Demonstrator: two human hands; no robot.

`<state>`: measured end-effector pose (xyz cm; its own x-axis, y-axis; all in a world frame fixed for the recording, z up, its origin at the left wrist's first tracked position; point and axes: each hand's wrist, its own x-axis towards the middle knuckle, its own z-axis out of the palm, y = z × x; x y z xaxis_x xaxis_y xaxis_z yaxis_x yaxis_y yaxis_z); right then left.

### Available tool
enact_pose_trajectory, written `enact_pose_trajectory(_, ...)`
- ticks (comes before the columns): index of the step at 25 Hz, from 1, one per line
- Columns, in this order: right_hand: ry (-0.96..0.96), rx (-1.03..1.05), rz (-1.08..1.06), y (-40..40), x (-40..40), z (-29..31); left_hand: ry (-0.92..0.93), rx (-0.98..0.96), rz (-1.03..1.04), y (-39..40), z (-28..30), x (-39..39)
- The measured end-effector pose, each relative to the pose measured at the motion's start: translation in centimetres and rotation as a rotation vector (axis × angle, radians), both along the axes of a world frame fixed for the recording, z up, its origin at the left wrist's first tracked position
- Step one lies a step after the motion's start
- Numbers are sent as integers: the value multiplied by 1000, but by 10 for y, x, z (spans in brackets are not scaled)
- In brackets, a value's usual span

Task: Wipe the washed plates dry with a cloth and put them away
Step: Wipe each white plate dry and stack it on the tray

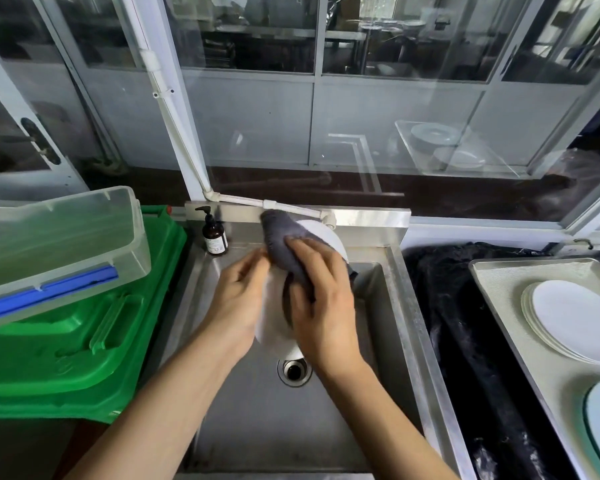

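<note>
Above a steel sink (392, 306), a white plate (274, 327) is held tilted on edge over the drain (294, 370). A person's left hand (238, 299) grips its left rim with curled fingers, while the right hand (321, 303) presses a grey cloth (284, 237) against the plate's face, fingers spread and lightly bent over the fabric. A brown pump bottle (214, 235) stands at the sink's back left corner. Left of the sink, a clear plastic bin (59, 244) rests on a green crate (84, 341). Well to the right, a stack of white plates (575, 323) lies on a pale tray (499, 289), beside black plastic sheeting (465, 341).
</note>
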<state>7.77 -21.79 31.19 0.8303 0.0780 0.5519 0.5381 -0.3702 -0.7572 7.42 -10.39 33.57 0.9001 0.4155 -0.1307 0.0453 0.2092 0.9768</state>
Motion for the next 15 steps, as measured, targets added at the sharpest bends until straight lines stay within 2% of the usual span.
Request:
enact_pose_trajectory(2, 15, -24, -9, -4, 4, 0, 1, -51, -28, 4, 0, -1)
enact_pose_trajectory(5, 247, 126, -192, -18, 19, 2, 18, -74, -25, 4, 0, -5)
enact_pose_trajectory(8, 138, 55, -91, -2, -4, -6, 38, -67, 25, 1, 3, -3)
enact_pose_trajectory(10, 43, -5, 32, 6, -23, -19, 55, -106, 52, 3, 5, -3)
enact_pose_trajectory(11, 34, -12, 27, 3, -24, -25, 60, -139, 40, 4, 6, -4)
enact_pose_trajectory(14, 212, 120, -196, -11, -10, -34, 55, -159, 9, 5, 4, -8)
enact_pose_trajectory(15, 245, 153, -211, -11, -10, -32, 47, -146, 5, 4, 4, -6)
